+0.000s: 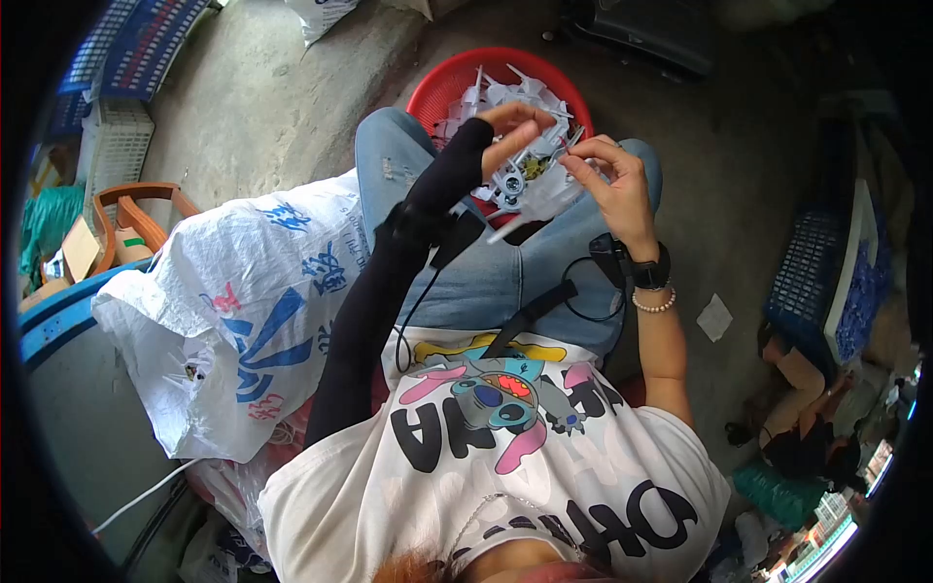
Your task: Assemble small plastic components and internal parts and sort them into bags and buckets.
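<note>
My left hand (pixel 505 136), its arm in a black sleeve, hovers over the red basket (pixel 421 94). Its fingers are stretched forward, the thumb stands apart, and I see nothing between them. Just to the right, my right hand (pixel 612 180) has thumb and index finger together in a pinch. A small reddish bit shows by those fingertips, too small to name. Below both hands lies a white plastic part (pixel 512 183) with a round dark-centred piece, beside a small yellow-green piece (pixel 535 167). Several white plastic parts (pixel 505 92) with thin prongs fill the basket.
A large white woven sack (pixel 282 291) with blue print leans at my left, beside a blue-rimmed bin (pixel 83 301) and a brown curved frame (pixel 146 209). Blue crates (pixel 812 277) stand on the right. A dark case (pixel 641 34) lies beyond the basket; a paper scrap (pixel 714 318) is on the floor.
</note>
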`<state>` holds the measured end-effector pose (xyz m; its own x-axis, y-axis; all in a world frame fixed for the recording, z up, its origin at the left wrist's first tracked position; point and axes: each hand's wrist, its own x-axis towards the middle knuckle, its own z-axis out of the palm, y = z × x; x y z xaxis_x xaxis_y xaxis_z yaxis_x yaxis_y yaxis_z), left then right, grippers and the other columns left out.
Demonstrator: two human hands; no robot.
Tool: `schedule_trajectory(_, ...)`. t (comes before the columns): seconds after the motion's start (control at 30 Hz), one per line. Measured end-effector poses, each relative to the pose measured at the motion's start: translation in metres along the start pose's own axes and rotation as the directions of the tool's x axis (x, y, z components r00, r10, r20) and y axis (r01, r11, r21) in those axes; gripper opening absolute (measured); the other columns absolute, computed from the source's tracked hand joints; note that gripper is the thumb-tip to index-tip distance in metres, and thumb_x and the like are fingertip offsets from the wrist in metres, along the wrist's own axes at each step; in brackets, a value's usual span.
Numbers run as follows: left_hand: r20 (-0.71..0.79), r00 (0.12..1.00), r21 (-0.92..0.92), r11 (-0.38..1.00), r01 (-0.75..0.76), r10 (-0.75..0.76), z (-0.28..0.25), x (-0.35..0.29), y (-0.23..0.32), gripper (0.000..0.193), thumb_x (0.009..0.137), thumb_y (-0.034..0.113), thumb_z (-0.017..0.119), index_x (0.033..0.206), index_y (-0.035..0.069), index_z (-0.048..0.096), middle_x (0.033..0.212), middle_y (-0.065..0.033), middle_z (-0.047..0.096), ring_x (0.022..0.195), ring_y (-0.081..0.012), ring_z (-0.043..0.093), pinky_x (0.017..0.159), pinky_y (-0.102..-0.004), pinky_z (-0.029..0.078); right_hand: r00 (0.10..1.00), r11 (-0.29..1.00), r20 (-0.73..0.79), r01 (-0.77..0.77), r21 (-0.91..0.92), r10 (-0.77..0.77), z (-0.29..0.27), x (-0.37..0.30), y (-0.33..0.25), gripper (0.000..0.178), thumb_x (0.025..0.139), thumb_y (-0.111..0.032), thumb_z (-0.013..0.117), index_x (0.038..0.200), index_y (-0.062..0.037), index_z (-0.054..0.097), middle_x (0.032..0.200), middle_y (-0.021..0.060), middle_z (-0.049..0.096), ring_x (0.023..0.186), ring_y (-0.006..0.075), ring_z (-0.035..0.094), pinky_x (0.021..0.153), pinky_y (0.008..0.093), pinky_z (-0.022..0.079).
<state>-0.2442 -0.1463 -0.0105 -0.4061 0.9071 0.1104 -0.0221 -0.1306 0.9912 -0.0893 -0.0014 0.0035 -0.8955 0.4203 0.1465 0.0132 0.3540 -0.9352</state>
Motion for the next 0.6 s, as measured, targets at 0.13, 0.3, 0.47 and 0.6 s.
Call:
schedule_trajectory(0.13, -0.01, 0.999, 0.313, 0.949, 0.044, -0.043, 0.01, -0.047, 0.027, 0.056, 0.08, 0.03, 0.075, 0.123, 0.007, 0.047, 0.113, -0.0125, 0.061, 0.106, -0.0226, 0.06, 0.085, -0.0345, 0.05, 1.0, 0.998, 0.014, -0.013, 0.061, 0.012, 0.034, 0.011, -0.025, 0.01, 0.083, -0.007, 0.067, 0.087, 0.0026, 0.067, 0.076, 0.0037, 0.064, 0.07, 0.0105, 0.059, 0.062, 0.0234, 0.043)
schedule_trajectory(0.3, -0.244, 0.967, 0.189, 0.975, 0.12, -0.072, 0.012, -0.064, 0.028, 0.046, 0.077, 0.017, 0.078, 0.112, 0.006, 0.05, 0.097, -0.0085, 0.067, 0.089, -0.0181, 0.066, 0.076, -0.0319, 0.051, 0.999, 0.979, 0.024, -0.047, 0.198, 0.043, 0.051, 0.008, -0.035, 0.012, 0.087, -0.01, 0.066, 0.087, 0.0016, 0.067, 0.076, 0.0033, 0.065, 0.066, 0.0067, 0.058, 0.059, 0.0202, 0.045)
schedule_trajectory(0.47, -0.274, 0.941, 0.543, 0.839, -0.018, 0.197, 0.013, -0.073, 0.03, 0.023, 0.08, 0.022, 0.076, 0.092, 0.005, 0.067, 0.092, -0.0048, 0.065, 0.09, -0.0158, 0.06, 0.074, -0.0278, 0.045, 0.996, 0.921, -0.01, -0.082, 0.38, 0.093, 0.052, 0.002, -0.041, 0.014, 0.088, -0.012, 0.066, 0.092, 0.0012, 0.068, 0.079, 0.0042, 0.067, 0.071, 0.0067, 0.061, 0.063, 0.0195, 0.047)
schedule_trajectory(0.6, -0.271, 0.959, 0.435, 0.9, 0.041, 0.087, 0.012, -0.073, 0.035, 0.02, 0.079, 0.022, 0.076, 0.087, 0.006, 0.067, 0.089, -0.0051, 0.063, 0.085, -0.0147, 0.058, 0.07, -0.0268, 0.042, 0.997, 0.916, -0.04, -0.046, 0.398, 0.067, 0.053, -0.001, -0.046, 0.013, 0.09, -0.011, 0.064, 0.096, 0.0004, 0.068, 0.085, 0.0055, 0.069, 0.079, 0.0084, 0.064, 0.068, 0.0218, 0.049)
